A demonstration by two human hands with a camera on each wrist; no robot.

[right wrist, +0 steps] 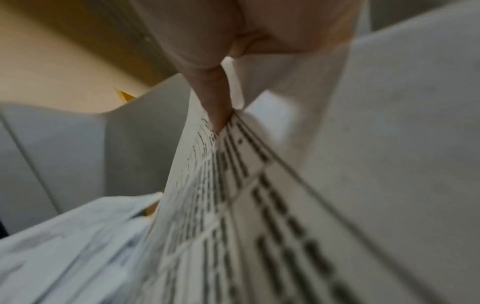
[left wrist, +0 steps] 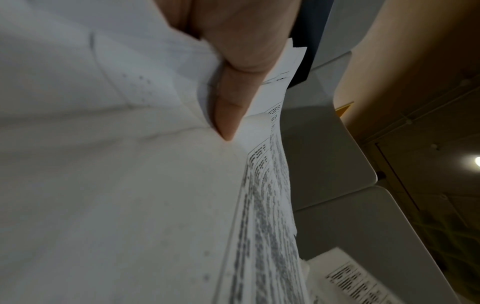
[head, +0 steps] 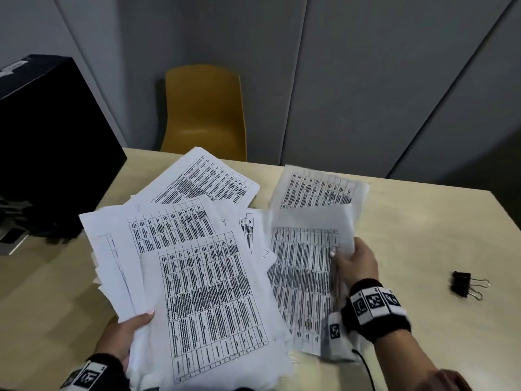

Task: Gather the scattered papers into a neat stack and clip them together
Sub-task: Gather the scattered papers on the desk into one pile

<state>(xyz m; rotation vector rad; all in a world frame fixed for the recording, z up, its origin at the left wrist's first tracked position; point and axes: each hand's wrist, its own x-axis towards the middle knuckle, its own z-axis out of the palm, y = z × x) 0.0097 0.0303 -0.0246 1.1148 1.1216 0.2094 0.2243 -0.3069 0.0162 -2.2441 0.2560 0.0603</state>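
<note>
Several white sheets printed with black tables are fanned out above the beige table. My left hand grips the fanned bundle of papers at its lower left edge, thumb on top. In the left wrist view the thumb presses on those papers. My right hand pinches a smaller set of sheets at their right edge; the right wrist view shows a finger against these sheets. A black binder clip lies alone on the table to the right.
A yellow chair stands behind the table's far edge. A large black box sits at the left with dark items in front of it. Grey wall panels close off the back.
</note>
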